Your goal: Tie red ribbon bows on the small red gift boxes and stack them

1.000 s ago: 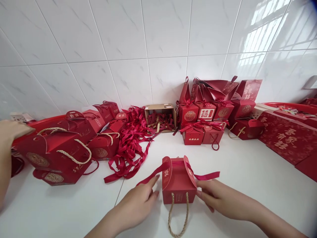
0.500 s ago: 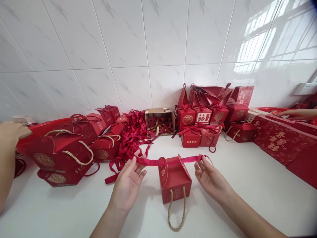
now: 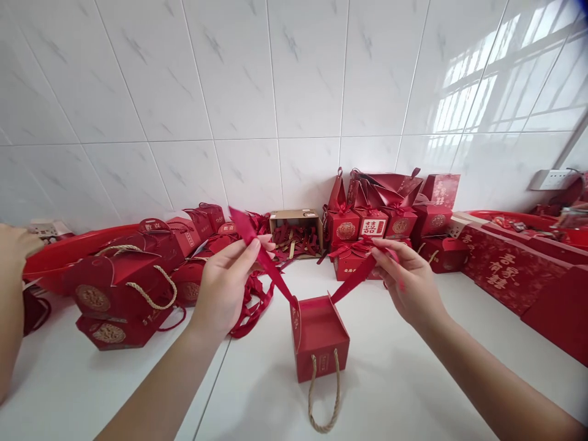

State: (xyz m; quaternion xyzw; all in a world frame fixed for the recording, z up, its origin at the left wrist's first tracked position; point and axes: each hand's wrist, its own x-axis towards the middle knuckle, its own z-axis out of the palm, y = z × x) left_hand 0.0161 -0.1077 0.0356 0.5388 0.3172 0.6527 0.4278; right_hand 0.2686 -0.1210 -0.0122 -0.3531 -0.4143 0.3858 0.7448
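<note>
A small red gift box [image 3: 320, 343] with a twisted rope handle [image 3: 337, 398] stands on the white table in front of me. A red ribbon [image 3: 275, 275] runs through the flaps at its top, and both ends slant upward in a V. My left hand [image 3: 225, 282] pinches one end above and left of the box, with a loose tail sticking up past the fingers. My right hand [image 3: 408, 282] pinches the other end above and to the right. Neither hand touches the box itself.
Stacked red gift boxes [image 3: 114, 294] stand at left, with another person's arm [image 3: 11, 306] at the edge. Behind lie loose ribbons [image 3: 252, 306] and a cardboard box [image 3: 296, 215] of strips. More red boxes [image 3: 346, 226] line the wall. A large red carton [image 3: 500, 269] lies right.
Both hands have risen with the ribbon ends, so the ribbon went from nearly level to a V. The view has tilted up slightly, and the co-worker's hand at far right has left view.
</note>
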